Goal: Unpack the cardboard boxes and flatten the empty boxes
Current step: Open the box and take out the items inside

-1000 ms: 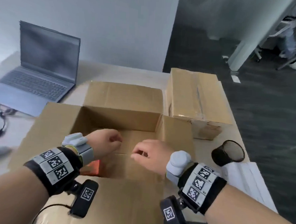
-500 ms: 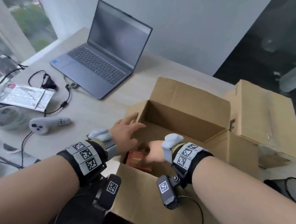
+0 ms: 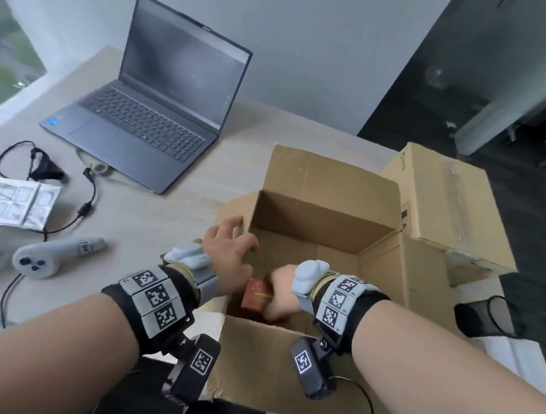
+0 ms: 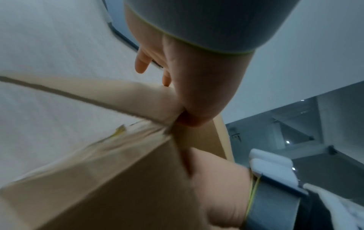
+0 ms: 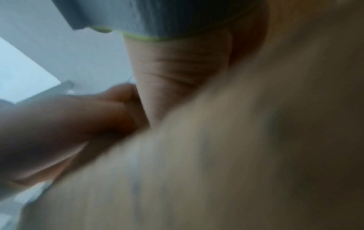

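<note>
An open cardboard box (image 3: 331,178) stands on the table with its flaps folded out. A small red packet (image 3: 255,297) lies in its near left corner. My right hand (image 3: 279,298) reaches down into that corner and curls round the packet; its fingertips are hidden. My left hand (image 3: 230,249) rests with spread fingers on the box's left wall; in the left wrist view the palm (image 4: 193,87) bears on the cardboard edge (image 4: 118,179). A second, taped box (image 3: 441,198) sits behind on the right. The right wrist view is blurred, showing curled fingers (image 5: 78,116) against cardboard.
An open laptop (image 3: 163,104) stands at the back left. A grey controller (image 3: 48,257), black cables (image 3: 83,208) and a white packet (image 3: 13,203) lie to the left. A black mesh ring (image 3: 488,316) and white sheets (image 3: 518,359) lie at the table's right edge.
Both hands were curled over the box's middle. My right hand has dropped into the near left corner onto the red packet; my left hand has spread over the left wall. The view swung left.
</note>
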Tool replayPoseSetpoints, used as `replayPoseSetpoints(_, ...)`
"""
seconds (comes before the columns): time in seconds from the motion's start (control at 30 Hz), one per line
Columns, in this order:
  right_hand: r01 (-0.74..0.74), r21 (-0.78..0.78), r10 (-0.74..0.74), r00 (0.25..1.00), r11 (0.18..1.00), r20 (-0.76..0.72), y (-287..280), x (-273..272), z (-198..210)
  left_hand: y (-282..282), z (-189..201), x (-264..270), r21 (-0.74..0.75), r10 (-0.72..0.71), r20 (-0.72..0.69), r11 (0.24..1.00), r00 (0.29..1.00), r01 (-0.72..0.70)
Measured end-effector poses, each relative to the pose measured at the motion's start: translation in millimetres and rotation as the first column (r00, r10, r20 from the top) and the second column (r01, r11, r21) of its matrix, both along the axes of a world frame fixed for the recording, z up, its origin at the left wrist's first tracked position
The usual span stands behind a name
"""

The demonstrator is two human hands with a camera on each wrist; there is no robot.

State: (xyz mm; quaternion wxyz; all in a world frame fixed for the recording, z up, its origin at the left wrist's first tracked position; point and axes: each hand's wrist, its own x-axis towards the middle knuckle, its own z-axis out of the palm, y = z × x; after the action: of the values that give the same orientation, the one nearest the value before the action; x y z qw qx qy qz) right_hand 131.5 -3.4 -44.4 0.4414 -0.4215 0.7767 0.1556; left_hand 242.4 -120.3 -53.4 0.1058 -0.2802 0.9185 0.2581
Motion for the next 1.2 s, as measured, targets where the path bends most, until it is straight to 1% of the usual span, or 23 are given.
replayPoseSetpoints(0.03, 0.002, -0.037, -0.003, 1.000, 0.999, -0.011, 4.9, -4.0, 5.4, -2.7, 6.4, -1.6, -0.007, 0.030, 0.011, 1.000, 0.999, -0.030)
replayPoseSetpoints(0.07, 0.055, -0.101, -0.058, 0.998, 0.993, -0.027, 16.1, -11.4, 14.1, -2.8, 15.7, -8.9, 0.003, 0.065, 0.001, 0.998, 0.998, -0.065)
replayPoseSetpoints(0.13, 0.196, -0.245, -0.214, 0.975, 0.949, -0.051, 36.6, -28.3, 24.4, -6.3, 35.7, -18.0, 0.060, 0.164, -0.045, 0.985, 0.985, -0.161)
replayPoseSetpoints(0.17, 0.313, -0.326, -0.344, 0.938, 0.892, -0.041, 56.5, -40.2, 32.9, 0.2, 48.2, -30.8, 0.101, 0.153, -0.084, 0.984, 0.985, -0.145)
replayPoseSetpoints(0.2, 0.434, -0.418, -0.474, 0.881, 0.798, 0.009, 76.2, -50.8, 42.6, 8.0, 59.8, -43.8, 0.147, 0.116, -0.118, 0.984, 0.986, -0.098)
replayPoseSetpoints(0.23, 0.544, -0.502, -0.578, 0.810, 0.673, 0.102, 95.3, -59.7, 48.8, 17.4, 70.3, -55.5, 0.191, 0.057, -0.145, 0.981, 0.988, -0.029)
replayPoseSetpoints(0.27, 0.625, -0.581, -0.655, 0.730, 0.521, 0.197, 116.4, -68.4, 55.5, 31.1, 79.9, -67.4, 0.223, -0.021, -0.175, 0.973, 0.984, 0.060)
replayPoseSetpoints(0.3, 0.690, -0.628, -0.705, 0.643, 0.361, 0.300, 138.3, -76.0, 62.7, 48.2, 86.7, -79.3, 0.245, -0.106, -0.199, 0.957, 0.974, 0.154)
replayPoseSetpoints(0.33, 0.725, -0.651, -0.719, 0.574, 0.226, 0.390, 151.9, -80.4, 69.3, 60.9, 89.7, -84.2, 0.271, -0.171, -0.212, 0.936, 0.962, 0.226)
replayPoseSetpoints(0.37, 0.737, -0.670, -0.723, 0.514, 0.095, 0.463, 167.5, -84.8, 75.5, 76.8, 90.1, -88.7, 0.291, -0.246, -0.216, 0.908, 0.945, 0.303)
replayPoseSetpoints(0.43, 0.682, -0.718, -0.748, 0.401, -0.140, 0.528, 210.8, -94.6, 87.6, 119.1, 84.0, -100.2, 0.294, -0.392, -0.183, 0.853, 0.901, 0.431)
replayPoseSetpoints(0.47, 0.640, -0.733, -0.771, 0.340, -0.230, 0.539, 233.6, -99.8, 90.5, 139.9, 79.3, -105.3, 0.271, -0.460, -0.158, 0.831, 0.874, 0.486)
replayPoseSetpoints(0.5, 0.594, -0.751, -0.802, 0.279, -0.288, 0.528, 258.2, -106.8, 88.5, 159.9, 74.1, -110.9, 0.239, -0.520, -0.141, 0.808, 0.842, 0.539)
replayPoseSetpoints(0.53, 0.562, -0.762, -0.832, 0.217, -0.321, 0.511, 282.0, -113.5, 85.6, 176.5, 71.2, -116.6, 0.208, -0.556, -0.135, 0.794, 0.820, 0.572)
replayPoseSetpoints(0.63, 0.553, -0.760, -0.898, 0.044, -0.343, 0.437, 350.7, -129.5, 65.7, 216.6, 65.9, -138.6, 0.138, -0.594, -0.133, 0.781, 0.793, 0.608)
replayPoseSetpoints(0.67, 0.567, -0.759, -0.920, 0.004, -0.321, 0.392, 375.3, -133.9, 59.4, 231.0, 65.8, -147.6, 0.101, -0.607, -0.112, 0.781, 0.787, 0.617)
replayPoseSetpoints(0.7, 0.594, -0.756, -0.944, -0.018, -0.275, 0.330, 397.5, -138.3, 52.4, 243.5, 66.0, -155.4, 0.054, -0.613, -0.078, 0.785, 0.786, 0.617)
replayPoseSetpoints(0.73, 0.629, -0.750, -0.968, -0.016, -0.204, 0.250, 417.7, -141.1, 46.6, 254.8, 64.9, -162.9, 0.020, -0.612, -0.055, 0.790, 0.789, 0.613)
replayPoseSetpoints(0.77, 0.664, -0.738, -0.987, 0.002, -0.119, 0.161, 433.4, -143.8, 41.4, 262.8, 62.4, -169.3, 0.001, -0.605, -0.043, 0.796, 0.795, 0.605)
replayPoseSetpoints(0.83, 0.731, -0.682, -0.999, 0.049, 0.027, 0.014, 471.2, -149.7, 34.9, 292.8, 55.3, -186.6, 0.029, -0.578, -0.022, 0.815, 0.816, 0.578)
replayPoseSetpoints(0.9, 0.774, -0.620, -0.992, 0.109, 0.128, -0.069, 495.3, -154.1, 29.9, 318.1, 48.8, -198.4, 0.089, -0.535, 0.021, 0.842, 0.845, 0.531)
replayPoseSetpoints(1.07, 0.819, -0.493, -0.956, 0.253, 0.294, -0.150, 516.5, -158.3, 26.4, 342.0, 32.2, -209.1, 0.124, -0.431, 0.112, 0.900, 0.895, 0.418)
replayPoseSetpoints(1.2, 0.784, -0.523, -0.935, 0.343, 0.335, -0.084, 514.0, -154.9, 23.2, 341.2, 26.7, -208.5, 0.101, -0.384, 0.139, 0.922, 0.913, 0.372)
